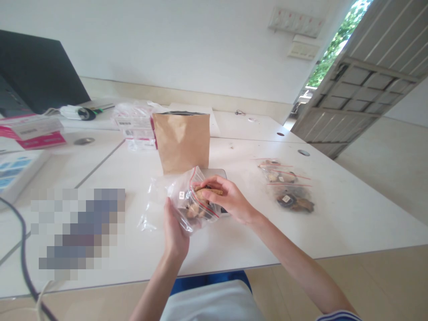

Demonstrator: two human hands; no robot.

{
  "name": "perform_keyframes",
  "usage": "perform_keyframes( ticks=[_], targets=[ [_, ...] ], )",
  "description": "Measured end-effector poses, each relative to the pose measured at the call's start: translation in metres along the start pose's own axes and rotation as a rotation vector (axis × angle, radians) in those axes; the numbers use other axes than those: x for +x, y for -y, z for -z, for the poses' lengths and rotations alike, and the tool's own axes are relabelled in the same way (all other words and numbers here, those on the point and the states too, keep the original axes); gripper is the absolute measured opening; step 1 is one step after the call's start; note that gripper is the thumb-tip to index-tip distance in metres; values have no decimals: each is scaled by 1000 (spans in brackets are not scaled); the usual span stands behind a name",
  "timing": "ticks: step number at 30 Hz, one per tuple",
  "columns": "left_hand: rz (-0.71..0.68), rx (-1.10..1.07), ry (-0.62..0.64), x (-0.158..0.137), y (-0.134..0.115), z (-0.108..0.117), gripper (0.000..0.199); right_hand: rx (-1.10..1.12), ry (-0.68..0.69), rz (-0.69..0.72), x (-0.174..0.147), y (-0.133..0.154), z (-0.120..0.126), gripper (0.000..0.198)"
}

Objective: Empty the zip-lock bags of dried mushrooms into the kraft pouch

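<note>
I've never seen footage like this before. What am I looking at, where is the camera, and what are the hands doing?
The camera sits on a person's head, looking down at their own bare hands over a white table. The left hand holds a clear zip bag from below; the right hand puts a brownish piece into its mouth. Behind stands a brown paper pouch. To the right lie filled zip bags; pink-and-white boxes sit far left.
</note>
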State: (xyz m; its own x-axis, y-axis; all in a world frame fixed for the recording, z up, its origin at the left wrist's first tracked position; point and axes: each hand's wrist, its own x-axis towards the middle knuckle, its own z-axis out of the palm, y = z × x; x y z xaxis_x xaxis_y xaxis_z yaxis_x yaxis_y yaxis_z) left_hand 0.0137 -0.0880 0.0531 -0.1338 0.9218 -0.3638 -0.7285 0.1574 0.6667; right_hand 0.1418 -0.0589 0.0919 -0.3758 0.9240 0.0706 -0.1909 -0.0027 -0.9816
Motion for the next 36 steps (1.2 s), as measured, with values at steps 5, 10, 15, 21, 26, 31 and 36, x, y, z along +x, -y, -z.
perform_keyframes(
  ticks=[5,10,15,21,26,31,36],
  targets=[
    [-8,-51,-27,3,3,4,40,-37,-25,81,3,0,-1,22],
    [28,-131,16,7,1,4,37,15,-106,176,7,3,-2,24],
    [28,-179,103,9,-2,7,39,174,-207,128,25,15,1,27],
    [25,-142,167,12,-6,12,36,238,-258,127,53,34,7,28],
    [-37,-144,104,14,-17,9,32,124,-282,336,101,57,28,25],
    [3,-104,83,23,-17,20,31,-31,-335,561,182,88,60,40],
    [66,8,106,28,-8,35,32,-247,-430,756,227,96,60,49]
  ],
)
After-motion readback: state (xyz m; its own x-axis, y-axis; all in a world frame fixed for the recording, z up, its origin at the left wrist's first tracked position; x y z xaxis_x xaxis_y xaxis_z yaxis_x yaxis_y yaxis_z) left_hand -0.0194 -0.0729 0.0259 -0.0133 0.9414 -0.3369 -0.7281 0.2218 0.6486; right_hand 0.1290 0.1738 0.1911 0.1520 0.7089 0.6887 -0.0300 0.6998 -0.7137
